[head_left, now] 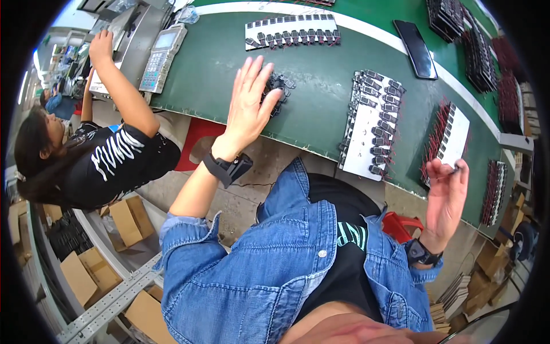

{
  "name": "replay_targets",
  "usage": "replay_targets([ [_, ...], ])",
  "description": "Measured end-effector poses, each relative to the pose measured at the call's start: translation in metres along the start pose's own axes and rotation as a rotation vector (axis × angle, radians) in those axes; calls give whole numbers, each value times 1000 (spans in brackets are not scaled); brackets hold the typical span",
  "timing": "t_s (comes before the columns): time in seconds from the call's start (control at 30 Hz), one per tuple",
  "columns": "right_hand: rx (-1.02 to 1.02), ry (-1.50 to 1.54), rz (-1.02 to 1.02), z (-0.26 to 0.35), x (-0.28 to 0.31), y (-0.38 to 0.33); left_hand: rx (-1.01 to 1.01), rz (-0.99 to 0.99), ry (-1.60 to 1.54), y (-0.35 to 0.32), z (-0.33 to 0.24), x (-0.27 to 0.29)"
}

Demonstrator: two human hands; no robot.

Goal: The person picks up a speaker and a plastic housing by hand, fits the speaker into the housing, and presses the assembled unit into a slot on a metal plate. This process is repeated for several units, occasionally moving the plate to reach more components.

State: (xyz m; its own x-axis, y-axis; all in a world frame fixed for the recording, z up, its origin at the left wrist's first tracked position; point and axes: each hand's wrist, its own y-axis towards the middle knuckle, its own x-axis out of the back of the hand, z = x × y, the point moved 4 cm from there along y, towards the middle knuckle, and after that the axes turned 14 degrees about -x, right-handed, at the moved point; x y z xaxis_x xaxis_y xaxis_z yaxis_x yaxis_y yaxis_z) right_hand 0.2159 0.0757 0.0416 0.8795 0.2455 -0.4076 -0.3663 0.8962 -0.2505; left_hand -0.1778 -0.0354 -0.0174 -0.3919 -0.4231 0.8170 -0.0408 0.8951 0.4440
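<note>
On green tabletop (321, 103): hands w/ small parts.
Left hand (250, 106) spread flat over black parts pile (279, 86); right hand (446, 198), beside tabletop edge, pinching thin part (455, 169).

Component pile (279, 87) left of tray (372, 123)

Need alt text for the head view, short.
Seen from above, a person in a denim shirt spreads the left hand over a pile of small dark parts on a green table, while the right hand pinches a thin part beside white trays of components. A co-worker works at the left.
</note>
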Motion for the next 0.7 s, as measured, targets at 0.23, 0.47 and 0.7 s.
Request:
replay_targets([
  [0.23,-125,-79,28,-4,-28,-5,-278,206,362,27,-48,-14],
  [0.47,-78,-240,130,-9,-34,3,-420,155,-178,1,-59,-27],
  [0.7,-15,-352,110,-13,-44,12,-180,-53,179,-2,-77,-16],
])
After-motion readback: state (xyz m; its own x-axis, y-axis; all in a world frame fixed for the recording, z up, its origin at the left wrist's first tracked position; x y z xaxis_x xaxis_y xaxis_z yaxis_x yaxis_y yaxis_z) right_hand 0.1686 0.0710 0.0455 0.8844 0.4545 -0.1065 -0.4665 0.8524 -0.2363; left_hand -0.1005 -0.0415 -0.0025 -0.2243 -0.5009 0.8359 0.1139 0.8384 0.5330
